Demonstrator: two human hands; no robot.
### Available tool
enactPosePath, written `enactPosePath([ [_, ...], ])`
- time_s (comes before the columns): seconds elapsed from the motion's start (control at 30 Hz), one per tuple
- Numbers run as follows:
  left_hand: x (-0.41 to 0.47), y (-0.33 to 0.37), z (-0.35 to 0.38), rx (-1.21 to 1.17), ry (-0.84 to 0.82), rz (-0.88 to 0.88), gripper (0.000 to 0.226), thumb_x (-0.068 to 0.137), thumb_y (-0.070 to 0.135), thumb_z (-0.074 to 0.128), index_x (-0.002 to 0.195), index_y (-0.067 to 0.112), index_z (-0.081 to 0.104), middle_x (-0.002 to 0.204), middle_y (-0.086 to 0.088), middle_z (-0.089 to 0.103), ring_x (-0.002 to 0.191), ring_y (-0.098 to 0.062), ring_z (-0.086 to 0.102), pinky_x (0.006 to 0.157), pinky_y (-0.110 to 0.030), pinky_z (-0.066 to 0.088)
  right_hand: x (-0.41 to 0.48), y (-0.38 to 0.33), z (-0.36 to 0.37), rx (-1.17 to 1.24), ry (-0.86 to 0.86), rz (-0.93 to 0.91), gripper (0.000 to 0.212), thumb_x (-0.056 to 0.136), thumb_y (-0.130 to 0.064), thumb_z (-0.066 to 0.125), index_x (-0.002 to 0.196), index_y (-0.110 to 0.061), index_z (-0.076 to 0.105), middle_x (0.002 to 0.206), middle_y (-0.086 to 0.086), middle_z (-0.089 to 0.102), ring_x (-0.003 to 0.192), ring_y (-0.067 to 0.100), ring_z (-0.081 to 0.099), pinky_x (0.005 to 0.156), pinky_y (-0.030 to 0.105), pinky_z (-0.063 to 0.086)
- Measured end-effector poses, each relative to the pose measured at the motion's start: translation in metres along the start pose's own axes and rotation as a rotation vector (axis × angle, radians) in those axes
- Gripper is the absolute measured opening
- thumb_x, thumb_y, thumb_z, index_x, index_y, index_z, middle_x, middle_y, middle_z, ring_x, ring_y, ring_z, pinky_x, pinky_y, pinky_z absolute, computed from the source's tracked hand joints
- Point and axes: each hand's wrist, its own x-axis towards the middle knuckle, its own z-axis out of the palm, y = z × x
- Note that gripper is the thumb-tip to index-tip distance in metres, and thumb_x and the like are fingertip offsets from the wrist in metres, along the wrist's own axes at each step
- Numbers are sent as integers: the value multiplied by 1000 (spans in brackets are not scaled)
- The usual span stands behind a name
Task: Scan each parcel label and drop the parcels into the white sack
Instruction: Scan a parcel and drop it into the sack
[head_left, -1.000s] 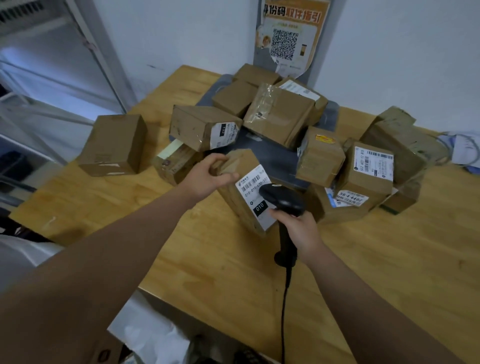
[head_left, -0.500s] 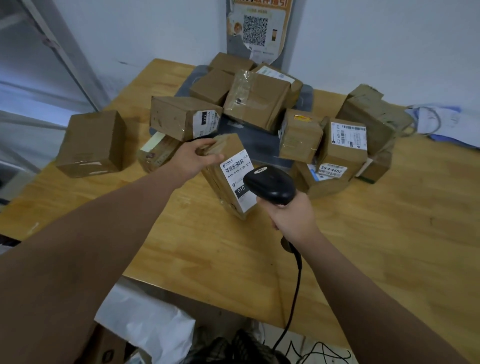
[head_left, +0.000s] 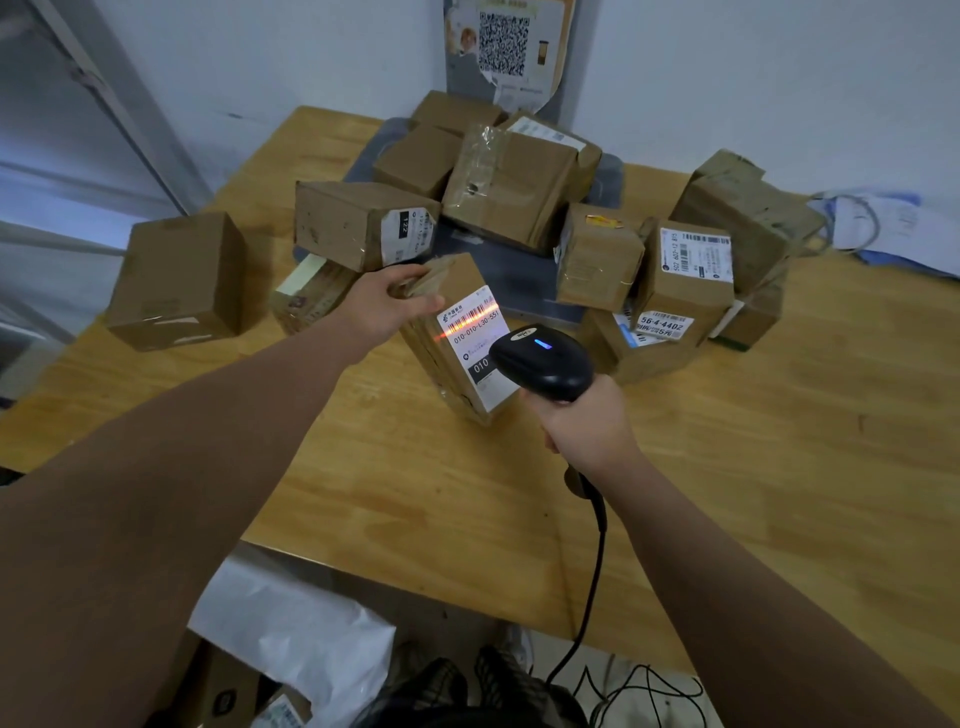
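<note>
Left grip (head_left: 382, 306) holds 1 parcel (head_left: 447, 374) as the scanner (head_left: 543, 358), clasped in the right grip (head_left: 582, 421), beams across its label (head_left: 480, 332); the pile (head_left: 509, 182) behind awaits the white sack (head_left: 301, 634).

We find bare table (head_left: 779, 493) at near right and near left of the held parcel (head_left: 441, 374). The parcel pile (head_left: 519, 192) walls the far middle, a lone box (head_left: 179, 283) the far left; the scanner cable (head_left: 597, 561) crosses the near edge.

The left hand (head_left: 382, 306) tilts a parcel (head_left: 457, 338) while the right hand (head_left: 584, 421) aims the scanner (head_left: 543, 359) at its label (head_left: 475, 332).
</note>
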Motion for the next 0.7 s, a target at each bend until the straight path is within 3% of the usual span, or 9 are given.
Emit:
enactPosePath([
  [0.43,-4,-1,2,10,15,-16,62,84,34,73,140,24,49,142,-2,46,121,-13,44,93,-26,37,0,-1,1,41,-36,-21,9,84,-17,72,82,-17,63,62,-8,57,59,4,55,57,19,42],
  [0.53,-10,-6,5,24,38,-21,65,81,42,74,140,29,48,143,-1,46,130,-18,43,103,-34,40,1,-1,1,41,-61,-36,10,84,-16,72,79,-18,63,60,-6,58,56,6,55,56,22,44],
  [0.7,-29,-15,11,-17,76,-41,67,67,61,73,129,44,55,133,4,55,121,-17,52,105,-38,43,5,3,4,9,-78,-43,19,83,-18,72,67,-10,65,55,1,58,48,8,54,54,27,47],
])
